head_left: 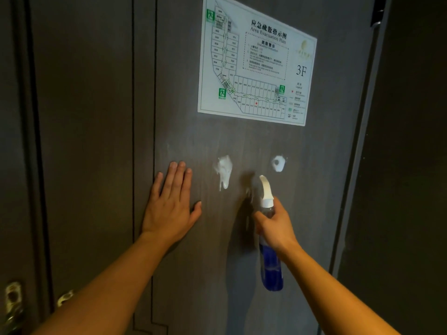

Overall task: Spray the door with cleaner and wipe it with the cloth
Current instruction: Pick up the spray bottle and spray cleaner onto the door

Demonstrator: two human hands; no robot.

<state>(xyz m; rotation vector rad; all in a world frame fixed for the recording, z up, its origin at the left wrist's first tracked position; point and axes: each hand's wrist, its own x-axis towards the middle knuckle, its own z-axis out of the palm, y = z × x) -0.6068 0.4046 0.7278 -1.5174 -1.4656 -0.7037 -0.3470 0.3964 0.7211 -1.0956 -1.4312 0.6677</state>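
Note:
A dark grey door (266, 146) fills the view. Two white foam blobs cling to it: a larger one (224, 169) that drips down, and a smaller ring-shaped one (278, 162) to its right. My right hand (275, 224) grips the neck of a clear spray bottle (270, 262) with blue liquid and a white nozzle aimed at the door, just below and between the blobs. Flat against the door, left of the larger blob, my left hand (172, 204) rests with fingers spread and holds nothing. No cloth is in view.
A white evacuation plan sign (256, 61) marked 3F is stuck on the door above the foam. A brass door handle (63, 298) and lock plate (13, 298) show at the lower left. Dark wall (411, 165) lies to the right of the door frame.

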